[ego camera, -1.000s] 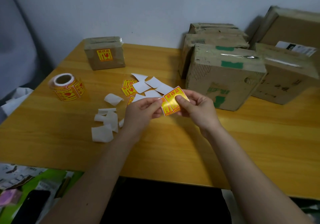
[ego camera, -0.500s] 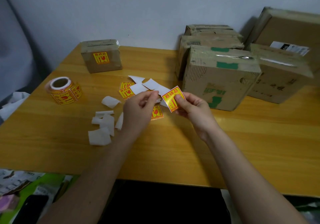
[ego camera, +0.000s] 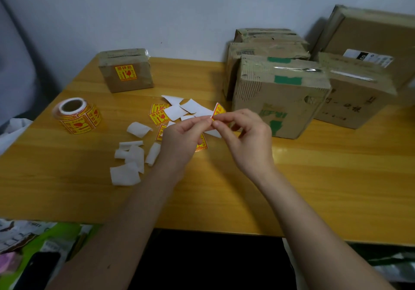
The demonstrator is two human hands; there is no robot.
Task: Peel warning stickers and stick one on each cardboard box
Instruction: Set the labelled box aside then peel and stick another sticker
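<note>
Over the middle of the wooden table (ego camera: 314, 177), my left hand (ego camera: 182, 141) and my right hand (ego camera: 244, 139) both pinch one yellow-and-red warning sticker (ego camera: 218, 111), which stands edge-on between the fingertips. Right behind the hands is a cardboard box with green tape (ego camera: 280, 96) and no sticker on its visible faces. A small box (ego camera: 125, 69) at the back left carries a sticker on its front. The sticker roll (ego camera: 77, 115) lies at the left.
Loose stickers (ego camera: 157, 116) and several white backing scraps (ego camera: 132, 157) litter the table left of my hands. More cardboard boxes (ego camera: 359, 92) stand stacked at the back right against the wall. Clutter lies on the floor at the lower left.
The sticker has turned from face-on to edge-on between my fingertips. My left hand has come back to pinch its corner together with my right hand.
</note>
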